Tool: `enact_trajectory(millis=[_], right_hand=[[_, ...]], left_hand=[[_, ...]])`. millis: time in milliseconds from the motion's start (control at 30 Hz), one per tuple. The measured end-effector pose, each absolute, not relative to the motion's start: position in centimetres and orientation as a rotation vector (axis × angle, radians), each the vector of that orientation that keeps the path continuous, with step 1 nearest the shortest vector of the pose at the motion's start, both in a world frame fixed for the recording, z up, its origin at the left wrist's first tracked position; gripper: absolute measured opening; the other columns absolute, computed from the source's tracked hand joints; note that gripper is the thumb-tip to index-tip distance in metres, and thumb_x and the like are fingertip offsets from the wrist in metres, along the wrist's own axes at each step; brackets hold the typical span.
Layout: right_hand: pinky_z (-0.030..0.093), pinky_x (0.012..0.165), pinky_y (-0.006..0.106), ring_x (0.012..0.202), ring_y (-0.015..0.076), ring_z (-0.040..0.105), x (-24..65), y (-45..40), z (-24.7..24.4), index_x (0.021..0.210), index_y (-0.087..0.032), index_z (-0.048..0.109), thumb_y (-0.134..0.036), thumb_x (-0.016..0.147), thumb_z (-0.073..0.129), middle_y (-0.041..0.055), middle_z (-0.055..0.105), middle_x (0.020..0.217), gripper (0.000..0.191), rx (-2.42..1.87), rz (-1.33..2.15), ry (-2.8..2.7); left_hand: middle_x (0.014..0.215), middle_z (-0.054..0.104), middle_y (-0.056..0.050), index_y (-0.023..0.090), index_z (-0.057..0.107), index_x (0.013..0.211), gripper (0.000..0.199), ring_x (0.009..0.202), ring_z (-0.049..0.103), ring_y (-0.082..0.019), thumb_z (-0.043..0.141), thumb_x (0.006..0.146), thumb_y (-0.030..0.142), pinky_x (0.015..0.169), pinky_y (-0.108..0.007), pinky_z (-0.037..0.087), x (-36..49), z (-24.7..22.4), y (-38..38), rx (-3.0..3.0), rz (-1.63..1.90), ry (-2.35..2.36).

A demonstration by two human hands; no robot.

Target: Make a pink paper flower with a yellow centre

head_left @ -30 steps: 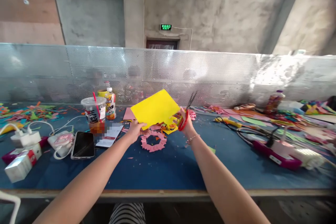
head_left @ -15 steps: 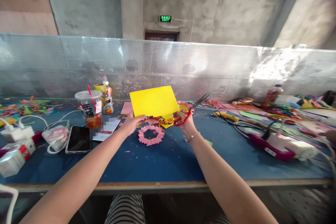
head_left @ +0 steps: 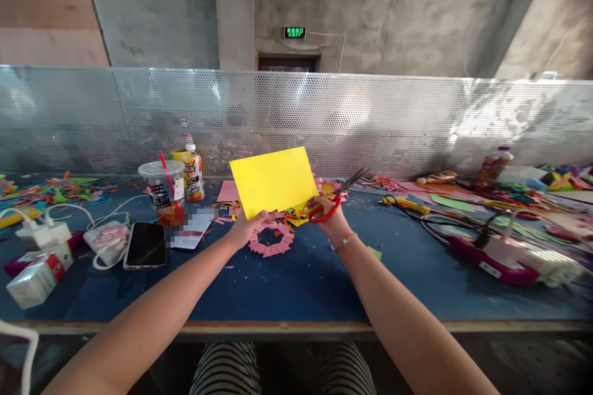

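A plain yellow sheet of paper [head_left: 274, 184] is held up above the table, tilted with its right side a little higher. My left hand [head_left: 245, 229] is closed on its lower left corner, thumb in front and the other fingers largely hidden behind. At the lower right corner, my right hand [head_left: 331, 222] pinches the sheet and also carries red-handled scissors [head_left: 356, 180], blades pointing up and right, away from the paper. Below the sheet lies a pink fringed paper ring [head_left: 271, 250] on the table. Yellow and pink paper pieces behind it are partly covered by the sheet.
On the left are a phone [head_left: 146, 245], a plastic cup with a straw [head_left: 162, 191], a bottle [head_left: 193, 176], chargers and a small box [head_left: 39, 281]. Cables, a purple power strip [head_left: 491, 262] and paper scraps lie right. A perforated metal screen [head_left: 398, 129] backs the blue table [head_left: 296, 296].
My left hand has slid slightly lower at the sheet's corner, its thumb now more bent over the edge. The view has shifted a little; the scissors stay in my right hand.
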State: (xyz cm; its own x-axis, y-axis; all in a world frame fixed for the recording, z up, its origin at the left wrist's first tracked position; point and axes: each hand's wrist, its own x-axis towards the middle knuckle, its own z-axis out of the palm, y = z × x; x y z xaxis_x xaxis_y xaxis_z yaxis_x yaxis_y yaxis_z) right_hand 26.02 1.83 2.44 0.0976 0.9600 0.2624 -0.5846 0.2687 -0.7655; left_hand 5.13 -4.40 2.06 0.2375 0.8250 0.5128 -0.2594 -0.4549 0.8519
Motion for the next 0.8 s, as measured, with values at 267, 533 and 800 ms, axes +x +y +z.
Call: enact_trajectory(millis=[267, 533, 800], right_hand=[[0.041, 0.038, 0.019, 0.039, 0.0087, 0.049, 27.2, 3.5, 1.7, 0.063, -0.017, 0.047, -0.012, 0.051, 0.059, -0.0052, 0.053, 0.047, 0.017, -0.692, 1.052, -0.746], [0.042, 0.04, 0.019, 0.043, 0.0085, 0.051, 26.8, 3.8, 1.7, 0.064, -0.018, 0.047, -0.017, 0.05, 0.064, -0.0053, 0.054, 0.052, 0.022, -0.703, 0.991, -0.754], [0.034, 0.035, 0.018, 0.039, 0.0066, 0.043, 25.5, 1.9, 1.7, 0.061, -0.019, 0.043, -0.027, 0.055, 0.07, -0.0069, 0.046, 0.044, 0.028, -0.772, 1.009, -1.008]], left_hand=[[0.107, 0.062, -0.01, 0.019, 0.058, 0.105, 0.051, 0.099, 0.058, -0.028, 0.069, 0.061, 0.043, 0.078, -0.037, 0.051, 5.5, 2.2, -4.1, 1.166, 1.444, 0.465], [0.11, 0.06, -0.013, 0.014, 0.056, 0.103, 0.043, 0.085, 0.063, -0.023, 0.069, 0.064, 0.024, 0.064, -0.031, 0.055, 5.7, 1.6, -3.2, 1.035, 1.452, 0.916], [0.089, 0.065, -0.012, 0.016, 0.042, 0.116, 0.048, 0.049, 0.06, -0.016, 0.057, 0.074, 0.035, 0.041, -0.028, 0.047, 5.3, 1.8, -2.8, 1.062, 1.448, 0.996]])
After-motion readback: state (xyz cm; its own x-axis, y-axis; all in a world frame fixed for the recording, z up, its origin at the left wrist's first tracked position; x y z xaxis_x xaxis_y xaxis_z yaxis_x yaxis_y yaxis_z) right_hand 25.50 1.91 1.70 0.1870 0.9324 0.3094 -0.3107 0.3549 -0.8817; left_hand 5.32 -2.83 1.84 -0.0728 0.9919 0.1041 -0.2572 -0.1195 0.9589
